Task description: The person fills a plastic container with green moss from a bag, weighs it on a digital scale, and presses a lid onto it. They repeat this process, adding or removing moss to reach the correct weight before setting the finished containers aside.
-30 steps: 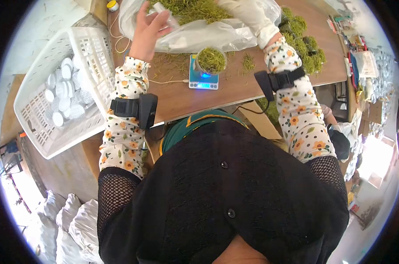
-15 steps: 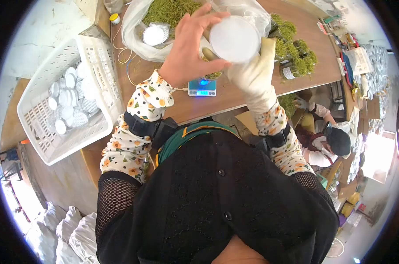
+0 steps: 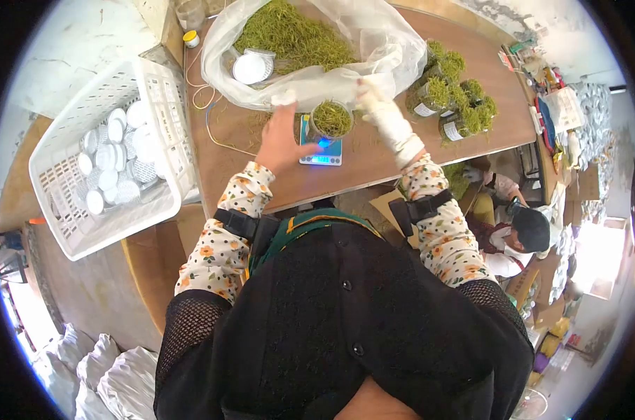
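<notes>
Head view: left hand (image 3: pixel 281 141) spread, right hand (image 3: pixel 386 119) unclear, contact is best avoided with the moss-filled jar (image 3: pixel 332 120) on the digital scale (image 3: pixel 321 160).

A brown wooden table (image 3: pixel 380 162) meets a pale, stained wall (image 3: pixel 79 42) at its far left corner. Beyond its right edge, bright light fills an opening (image 3: pixel 601 257) near stacked cardboard boxes (image 3: pixel 589 183). Bulging white sacks (image 3: pixel 128 378) rest on the worn, grey-brown floor (image 3: pixel 90 301), lower left, near another bright opening (image 3: pixel 30 308).
</notes>
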Tool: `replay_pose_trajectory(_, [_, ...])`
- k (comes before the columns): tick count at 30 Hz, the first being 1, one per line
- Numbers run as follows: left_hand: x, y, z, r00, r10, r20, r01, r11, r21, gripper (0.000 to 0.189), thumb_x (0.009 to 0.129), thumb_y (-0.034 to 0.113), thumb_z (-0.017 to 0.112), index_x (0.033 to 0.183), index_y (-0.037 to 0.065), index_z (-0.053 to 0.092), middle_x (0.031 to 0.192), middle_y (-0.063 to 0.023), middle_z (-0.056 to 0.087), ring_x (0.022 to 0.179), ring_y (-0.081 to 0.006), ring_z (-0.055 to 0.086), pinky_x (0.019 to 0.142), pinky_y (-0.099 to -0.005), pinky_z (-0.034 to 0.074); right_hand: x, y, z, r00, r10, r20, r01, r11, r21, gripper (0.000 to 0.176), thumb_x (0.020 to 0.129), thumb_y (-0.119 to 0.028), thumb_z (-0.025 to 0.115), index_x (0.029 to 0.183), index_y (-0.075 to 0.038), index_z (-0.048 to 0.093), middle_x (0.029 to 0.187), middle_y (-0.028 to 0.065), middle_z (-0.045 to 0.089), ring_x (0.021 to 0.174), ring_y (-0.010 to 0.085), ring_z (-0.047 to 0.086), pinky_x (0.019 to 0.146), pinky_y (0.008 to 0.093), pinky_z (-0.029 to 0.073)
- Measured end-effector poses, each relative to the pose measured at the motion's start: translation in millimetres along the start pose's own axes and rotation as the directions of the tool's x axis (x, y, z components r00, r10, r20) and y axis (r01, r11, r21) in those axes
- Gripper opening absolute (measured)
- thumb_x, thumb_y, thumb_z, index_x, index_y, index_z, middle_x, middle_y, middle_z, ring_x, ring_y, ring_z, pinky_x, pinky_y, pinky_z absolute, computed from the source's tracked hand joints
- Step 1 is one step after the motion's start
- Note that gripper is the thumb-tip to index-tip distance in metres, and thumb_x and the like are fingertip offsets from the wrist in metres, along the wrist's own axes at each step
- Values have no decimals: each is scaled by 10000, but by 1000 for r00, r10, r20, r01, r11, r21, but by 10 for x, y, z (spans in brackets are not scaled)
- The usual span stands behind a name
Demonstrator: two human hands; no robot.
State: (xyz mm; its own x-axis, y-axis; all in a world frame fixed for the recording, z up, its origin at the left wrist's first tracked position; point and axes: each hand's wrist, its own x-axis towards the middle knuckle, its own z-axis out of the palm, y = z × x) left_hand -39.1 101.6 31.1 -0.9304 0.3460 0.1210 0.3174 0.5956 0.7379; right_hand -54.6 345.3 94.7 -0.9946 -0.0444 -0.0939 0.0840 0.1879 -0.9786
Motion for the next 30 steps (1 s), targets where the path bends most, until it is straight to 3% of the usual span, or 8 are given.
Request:
replay_pose_trajectory(4, [-1, 127, 223, 994, -93, 64, 86, 990, 113, 1107, 603, 511, 818, 1439, 55, 253, 1446, -193, 338, 1401, -329, 220, 1107, -535, 186, 254, -83, 265, 955, -236, 179, 295, 819, -493, 521, 884, -282, 605, 1279, 39, 495, 1116, 158, 621, 1021, 201, 590, 891, 283, 445])
replay_pose_trajectory(5, [22, 177, 240, 994, -94, 49, 89, 991, 96, 1100, 602, 500, 818, 1437, 59, 254, 1446, -200, 335, 1395, -327, 237, 1108, -542, 174, 337, -102, 294, 962, -61, 268, 164, 910, -380, 551, 852, -336, 613, 1269, 10, 520, 1082, 180, 642, 1037, 274, 601, 920, 345, 441])
replay_pose_trajectory(13, [71, 103, 527, 978, 9, -207, -7, 1000, 11, 1006, 597, 366, 825, 1389, 34, 301, 1321, -176, 462, 1252, -349, 418, 1044, -497, 276, -29, -336, 512, 829, -281, 484, 554, 282, -783, 522, 713, -423, 650, 1147, -145, 575, 1313, 194, 485, 1037, 424, 546, 884, 496, 466])
replay_pose_trajectory(16, [30, 166, 451, 991, -18, -135, 0, 991, -132, 951, 593, 351, 828, 1358, 72, 338, 1330, -156, 440, 1275, -317, 392, 1050, -551, 241, -171, -164, 518, 800, -385, 460, 576, 278, -768, 549, 693, -372, 676, 1174, -145, 541, 1367, 228, 411, 1092, 470, 494, 904, 519, 453])
replay_pose_trajectory(19, [118, 64, 607, 969, -21, -248, -75, 926, -369, 780, 581, 263, 853, 1241, 76, 483, 1143, -163, 587, 1100, -363, 547, 945, -456, 414, -93, 6, 504, 718, -507, 476, 639, 210, -740, 487, 690, -290, 679, 1122, -110, 546, 1362, 260, 398, 1091, 477, 492, 893, 526, 460])
replay_pose_trajectory(24, [151, 175, 253, 994, 56, -93, -88, 916, -392, 910, 642, 153, 813, 1393, 2, 322, 1320, -180, 482, 1245, -305, 456, 1063, -392, 339, -117, -440, 298, 903, -308, 300, 429, 617, -659, 451, 832, -273, 609, 1241, -104, 525, 1280, 199, 473, 1039, 392, 543, 906, 445, 459])
replay_pose_trajectory(26, [188, -182, 418, 994, -103, -45, 25, 591, -806, 853, 742, -3, 665, 1466, 87, 224, 1385, -169, 408, 1231, -299, 464, 1047, -428, 373, 110, -267, 168, 818, -548, 175, 570, 731, -374, 409, 788, -210, 634, 1154, -48, 550, 1131, 194, 535, 1040, 401, 532, 903, 450, 457])
replay_pose_trajectory(30, [4, 451, -18, 903, -58, 426, 395, -281, -875, 576, 917, 502, 473, 1344, 116, 437, 1192, -159, 574, 998, -320, 605, 741, -395, 549, -93, -797, 154, 705, -686, 181, 704, 646, -296, 414, 790, -151, 597, 1167, 7, 536, 1147, 207, 531, 1069, 387, 500, 929, 421, 415])
